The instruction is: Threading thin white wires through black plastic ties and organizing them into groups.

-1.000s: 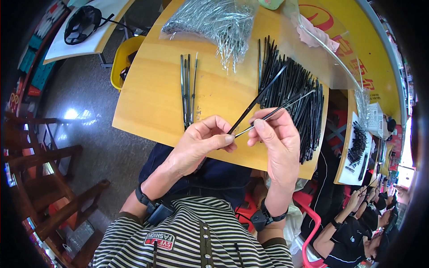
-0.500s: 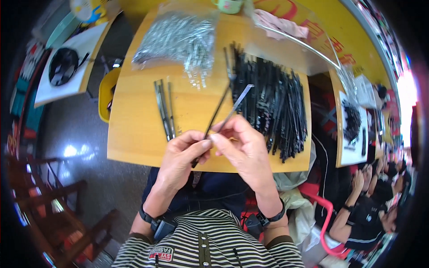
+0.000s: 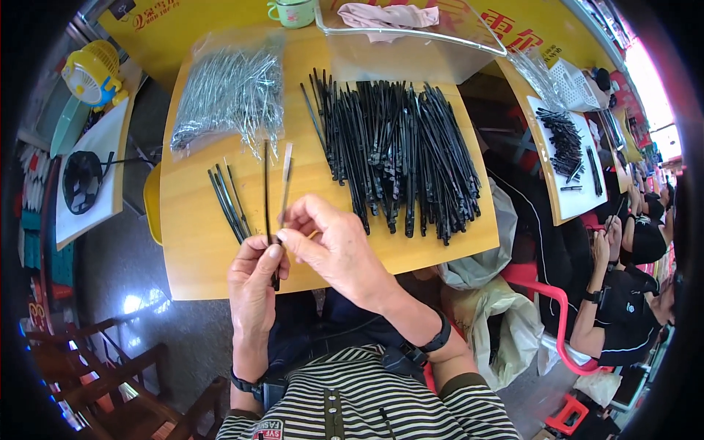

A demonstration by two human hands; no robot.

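Observation:
My left hand is closed around the lower part of a thin black strip, which stands nearly upright in the picture. A flat silver-grey metal strip is pinched by my right hand, its upper end a little apart from the black one. The lower ends of both strips come together at my fingertips, where the contact is partly hidden. Just beyond my left hand, several black strips lie on the wooden table. A large pile of similar black strips spreads to the right of my hands.
At the far left of the table is a clear plastic bag of thin silvery strips. A green mug and a pink cloth by a transparent panel are at the back. Pale sacks hang by the right edge. Co-workers sit farther right.
The view has shifted, so the table contents appear farther left. Both hands have come nearer the small group of strips, and the held strips have turned from slanting to nearly upright.

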